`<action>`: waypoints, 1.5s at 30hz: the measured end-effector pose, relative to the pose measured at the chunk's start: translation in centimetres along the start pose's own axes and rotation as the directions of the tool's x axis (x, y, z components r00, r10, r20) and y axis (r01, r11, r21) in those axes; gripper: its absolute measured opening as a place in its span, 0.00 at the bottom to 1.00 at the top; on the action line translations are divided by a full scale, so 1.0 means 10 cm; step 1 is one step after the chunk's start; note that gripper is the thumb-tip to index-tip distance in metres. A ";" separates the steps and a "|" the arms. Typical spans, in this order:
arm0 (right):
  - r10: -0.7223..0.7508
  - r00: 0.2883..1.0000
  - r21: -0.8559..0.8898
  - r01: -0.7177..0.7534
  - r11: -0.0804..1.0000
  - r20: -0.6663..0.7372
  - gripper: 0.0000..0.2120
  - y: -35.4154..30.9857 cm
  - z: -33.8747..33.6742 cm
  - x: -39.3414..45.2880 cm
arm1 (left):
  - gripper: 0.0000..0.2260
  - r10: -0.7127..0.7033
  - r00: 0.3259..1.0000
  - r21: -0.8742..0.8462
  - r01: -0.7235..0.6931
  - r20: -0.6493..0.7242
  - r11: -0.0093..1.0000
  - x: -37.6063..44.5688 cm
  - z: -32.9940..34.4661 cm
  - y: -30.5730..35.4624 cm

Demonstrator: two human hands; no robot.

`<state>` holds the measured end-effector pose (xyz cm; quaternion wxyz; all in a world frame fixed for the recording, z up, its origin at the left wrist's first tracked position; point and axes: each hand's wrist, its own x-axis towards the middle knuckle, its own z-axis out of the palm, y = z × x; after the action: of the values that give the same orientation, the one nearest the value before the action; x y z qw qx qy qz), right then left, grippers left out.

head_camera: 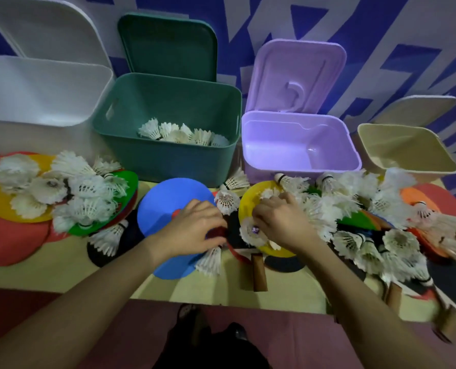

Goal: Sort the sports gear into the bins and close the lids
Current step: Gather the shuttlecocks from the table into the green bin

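White feather shuttlecocks lie in heaps on flat coloured discs across the table. My left hand [192, 230] lies over the blue disc [168, 206], its fingers curled on a shuttlecock [212, 259] at the disc's right edge. My right hand [280, 222] reaches onto the yellow disc [248, 206], fingers curled round a shuttlecock [250, 231]. A table tennis paddle [258, 272] lies under both discs, its wooden handle pointing at me. The green bin [168, 161] holds several shuttlecocks. The purple bin [298, 155] is empty.
All bins stand open along the back: a white bin [35, 102] at left, a beige bin [407, 153] at right, lids leaning on the wall. More shuttlecock piles lie at left [69, 187] and right [367, 230]. More paddle handles [397, 296] lie at the table's front right edge.
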<state>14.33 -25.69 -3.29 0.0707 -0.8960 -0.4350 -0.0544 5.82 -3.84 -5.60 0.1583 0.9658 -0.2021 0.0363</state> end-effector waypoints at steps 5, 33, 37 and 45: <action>0.059 0.983 0.107 -0.041 0.993 -0.176 0.11 0.00 -0.01 -0.06 | 0.21 0.102 0.962 0.139 -0.140 0.255 0.980 -0.22 0.23 0.13; 0.286 0.747 0.448 0.018 0.894 -0.600 0.06 -0.18 -0.65 1.18 | 0.10 -0.123 0.759 -0.003 0.157 -0.639 0.988 0.47 -1.29 -0.63; 0.337 0.789 0.405 -0.123 0.906 -0.513 0.06 -0.17 -0.60 1.66 | 0.12 -0.212 0.763 0.007 0.273 -0.611 0.962 0.73 -1.49 -1.02; 0.440 0.871 0.279 -0.377 0.883 -0.218 0.09 -0.03 -0.38 2.00 | 0.16 -0.403 0.869 0.084 0.442 -0.288 0.893 0.93 -1.32 -1.39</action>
<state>26.28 -10.69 3.65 0.2426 -0.9374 -0.2237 -0.1118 19.86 8.89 4.10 0.1160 0.9820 0.0408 0.1433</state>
